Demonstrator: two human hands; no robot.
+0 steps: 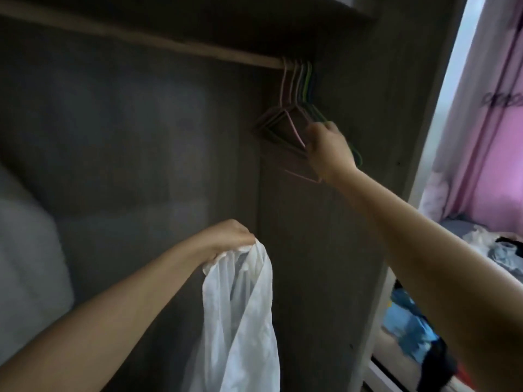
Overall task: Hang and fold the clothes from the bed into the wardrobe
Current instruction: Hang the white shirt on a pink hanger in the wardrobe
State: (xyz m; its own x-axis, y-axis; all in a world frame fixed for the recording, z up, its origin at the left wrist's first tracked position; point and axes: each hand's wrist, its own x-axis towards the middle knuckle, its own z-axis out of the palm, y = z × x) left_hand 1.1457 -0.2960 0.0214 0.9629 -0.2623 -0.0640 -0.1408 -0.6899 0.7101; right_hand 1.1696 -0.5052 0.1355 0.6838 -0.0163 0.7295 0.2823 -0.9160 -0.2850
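Left hand (230,234) grips the white garment (240,315); right hand (329,149) grips the bunched hangers (294,114) above it. Advise separating the pink hanger (295,131) alone, lifting its hook clear of the rail (169,42).

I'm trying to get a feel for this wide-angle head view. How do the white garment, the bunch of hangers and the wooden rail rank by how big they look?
1. White garment, hanging from the left hand, but it is nearest the camera.
2. Wooden rail, long but thin.
3. Bunch of hangers, which the right hand is touching.
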